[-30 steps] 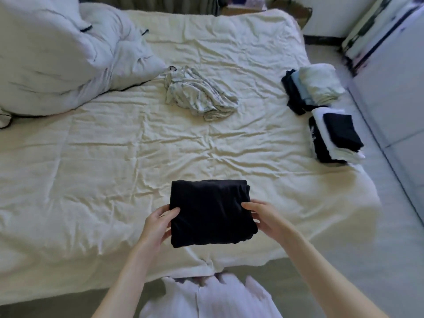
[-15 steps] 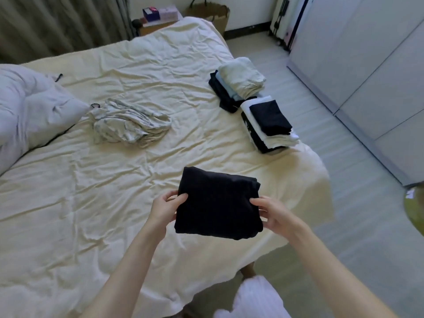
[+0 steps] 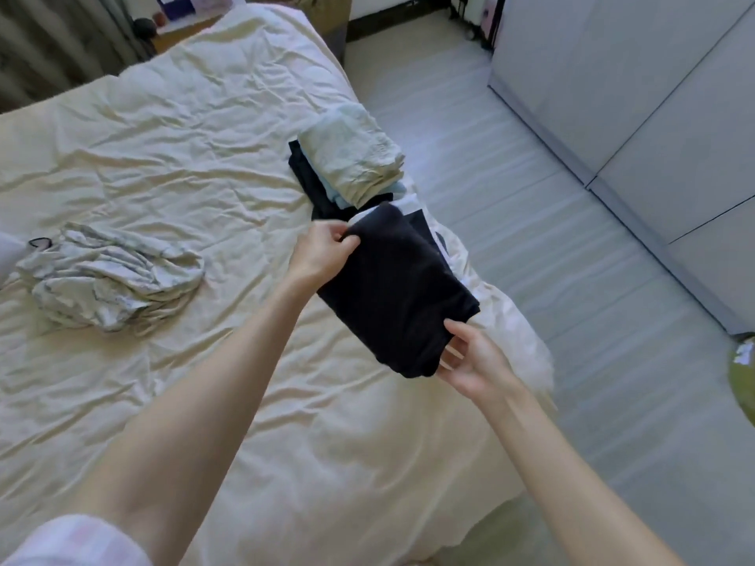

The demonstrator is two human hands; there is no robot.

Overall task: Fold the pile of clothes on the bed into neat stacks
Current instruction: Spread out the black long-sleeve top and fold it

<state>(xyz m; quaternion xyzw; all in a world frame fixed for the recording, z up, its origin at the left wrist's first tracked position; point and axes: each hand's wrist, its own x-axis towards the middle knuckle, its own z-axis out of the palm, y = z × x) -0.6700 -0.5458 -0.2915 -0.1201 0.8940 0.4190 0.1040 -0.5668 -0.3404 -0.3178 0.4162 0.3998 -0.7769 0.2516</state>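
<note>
A folded black garment (image 3: 398,288) hangs in the air over the bed's right edge. My left hand (image 3: 322,251) grips its far corner and my right hand (image 3: 470,361) holds its near corner. It covers most of a black and white folded stack (image 3: 425,226) beneath it. Just behind stands a second stack (image 3: 351,161) with a pale green folded piece on top of dark and light blue ones. A crumpled pale grey garment (image 3: 110,279) lies unfolded on the left of the cream bed sheet (image 3: 184,157).
Grey wardrobe doors (image 3: 653,116) line the right side across a strip of pale floor (image 3: 551,259). A bedside table (image 3: 184,22) with small items and a brown bag (image 3: 327,10) stand past the bed's far end. Curtains (image 3: 49,47) hang at the far left.
Both hands lifted the folded black garment off the sheet and carried it right, over the black and white stack. The view swung right, so the pillows dropped out of sight.
</note>
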